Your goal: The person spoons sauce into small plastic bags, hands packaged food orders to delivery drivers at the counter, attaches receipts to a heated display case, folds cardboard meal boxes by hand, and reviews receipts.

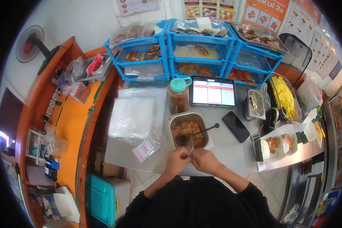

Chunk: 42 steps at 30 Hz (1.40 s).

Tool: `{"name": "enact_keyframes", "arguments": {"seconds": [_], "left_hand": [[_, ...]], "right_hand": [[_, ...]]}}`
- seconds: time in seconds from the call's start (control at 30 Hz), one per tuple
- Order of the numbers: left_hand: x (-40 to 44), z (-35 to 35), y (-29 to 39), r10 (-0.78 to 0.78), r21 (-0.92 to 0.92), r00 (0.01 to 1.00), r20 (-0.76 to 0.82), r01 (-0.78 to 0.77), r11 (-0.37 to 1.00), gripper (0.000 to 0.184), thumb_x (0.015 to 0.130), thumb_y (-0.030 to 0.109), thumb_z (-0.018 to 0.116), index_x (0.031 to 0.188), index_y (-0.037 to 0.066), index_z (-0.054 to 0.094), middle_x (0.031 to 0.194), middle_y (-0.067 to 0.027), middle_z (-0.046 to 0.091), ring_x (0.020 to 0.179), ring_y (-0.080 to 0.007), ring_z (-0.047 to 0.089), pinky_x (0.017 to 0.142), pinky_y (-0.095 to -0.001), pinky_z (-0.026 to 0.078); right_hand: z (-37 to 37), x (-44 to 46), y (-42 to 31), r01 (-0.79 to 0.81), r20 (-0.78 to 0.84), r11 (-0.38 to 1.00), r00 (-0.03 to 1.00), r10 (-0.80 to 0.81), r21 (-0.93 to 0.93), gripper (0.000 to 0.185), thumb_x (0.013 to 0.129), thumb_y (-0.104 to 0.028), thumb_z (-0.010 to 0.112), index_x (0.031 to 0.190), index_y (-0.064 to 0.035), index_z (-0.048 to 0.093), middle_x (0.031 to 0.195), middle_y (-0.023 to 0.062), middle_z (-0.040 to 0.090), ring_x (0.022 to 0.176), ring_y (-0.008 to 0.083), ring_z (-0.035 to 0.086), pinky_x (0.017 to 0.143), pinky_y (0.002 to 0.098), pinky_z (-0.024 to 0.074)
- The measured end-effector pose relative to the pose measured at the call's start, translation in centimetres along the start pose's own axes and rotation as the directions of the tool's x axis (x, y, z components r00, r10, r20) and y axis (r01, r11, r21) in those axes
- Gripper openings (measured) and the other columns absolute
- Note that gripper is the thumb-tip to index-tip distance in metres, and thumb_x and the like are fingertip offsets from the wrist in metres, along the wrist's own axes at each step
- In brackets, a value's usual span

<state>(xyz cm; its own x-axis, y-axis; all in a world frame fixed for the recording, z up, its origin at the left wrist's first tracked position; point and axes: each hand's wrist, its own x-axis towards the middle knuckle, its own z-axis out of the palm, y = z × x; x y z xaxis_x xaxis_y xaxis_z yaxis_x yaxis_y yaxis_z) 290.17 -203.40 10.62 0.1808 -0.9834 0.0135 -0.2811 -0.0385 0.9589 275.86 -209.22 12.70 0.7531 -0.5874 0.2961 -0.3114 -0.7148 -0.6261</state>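
Left hand (177,161) and right hand (204,160) together pinch a bag (190,144) near the pan (209,143); likely tying or opening; next needs steadiness.

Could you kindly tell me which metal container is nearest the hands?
The square container holding the black utensil; the narrow container beside the tablet stands farther right.

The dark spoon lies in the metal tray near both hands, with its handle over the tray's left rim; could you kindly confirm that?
Not quite: in the head view, the dark spoon lies in the metal tray near the left hand and right hand, but its handle crosses the right rim.
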Motion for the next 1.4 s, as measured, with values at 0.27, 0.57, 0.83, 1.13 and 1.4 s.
{"name": "enact_keyframes", "arguments": {"seconds": [0.27,0.57,0.83,1.13,1.4], "left_hand": [[2.4,3.0,1.5,0.067,-0.051,0.984,-0.166,-0.077,0.996,0.012,0.067,0.002,0.062,0.077,0.003,0.057,0.073,-0.0095,0.058,0.064,-0.0145,0.059,0.056,-0.0257,0.045],[2.2,5.5,1.1,0.096,0.201,0.982,-0.166,-0.061,0.978,0.01,0.068,0.003,0.061,0.078,0.002,0.059,0.069,-0.0103,0.059,0.061,-0.0169,0.06,0.055,-0.024,0.046],[2.2,8.1,3.0,0.222,0.202,0.904,-0.364,-0.156,0.967,0.015,0.069,0.004,0.061,0.084,0.003,0.06,0.073,-0.0111,0.062,0.067,-0.021,0.062,0.057,-0.0269,0.048],[2.8,8.2,2.1,0.084,0.09,0.977,-0.198,-0.067,0.994,0.019,0.066,0.002,0.062,0.084,0.005,0.06,0.069,-0.0081,0.059,0.06,-0.0202,0.058,0.054,-0.0284,0.046],[3.1,9.4,4.5,0.334,0.322,0.83,-0.446,-0.199,0.926,0.013,0.069,-0.001,0.06,0.081,0.003,0.055,0.076,-0.0074,0.05,0.06,-0.0139,0.053,0.054,-0.0245,0.042]], "right_hand": [[-0.9,0.5,3.5,0.044,-0.204,0.999,0.978,-0.037,0.03,0.007,0.071,-0.007,0.052,0.074,-0.0013,0.049,0.067,0.0153,0.053,0.064,0.0326,0.053,0.055,0.0406,0.0437],[-2.3,-0.9,5.4,-0.039,0.026,0.991,0.999,0.036,0.125,0.006,0.069,-0.007,0.053,0.073,-0.0017,0.052,0.068,0.0168,0.054,0.066,0.0344,0.053,0.058,0.0415,0.0434],[-4.9,-0.1,6.2,0.037,-0.06,0.998,0.998,-0.034,0.055,0.005,0.068,-0.007,0.053,0.069,-0.0017,0.052,0.064,0.0147,0.054,0.063,0.0324,0.053,0.055,0.0404,0.0439],[-5.8,-1.3,7.3,0.11,0.054,0.962,0.99,-0.128,0.251,0.005,0.066,-0.005,0.052,0.067,-0.0013,0.05,0.066,0.015,0.054,0.064,0.0335,0.052,0.057,0.0403,0.0435],[-5.6,-0.9,6.1,0.077,-0.235,0.997,0.969,-0.074,0.003,0.01,0.063,-0.006,0.055,0.06,-0.002,0.047,0.059,0.0124,0.049,0.058,0.0298,0.05,0.051,0.0381,0.0413]]}}
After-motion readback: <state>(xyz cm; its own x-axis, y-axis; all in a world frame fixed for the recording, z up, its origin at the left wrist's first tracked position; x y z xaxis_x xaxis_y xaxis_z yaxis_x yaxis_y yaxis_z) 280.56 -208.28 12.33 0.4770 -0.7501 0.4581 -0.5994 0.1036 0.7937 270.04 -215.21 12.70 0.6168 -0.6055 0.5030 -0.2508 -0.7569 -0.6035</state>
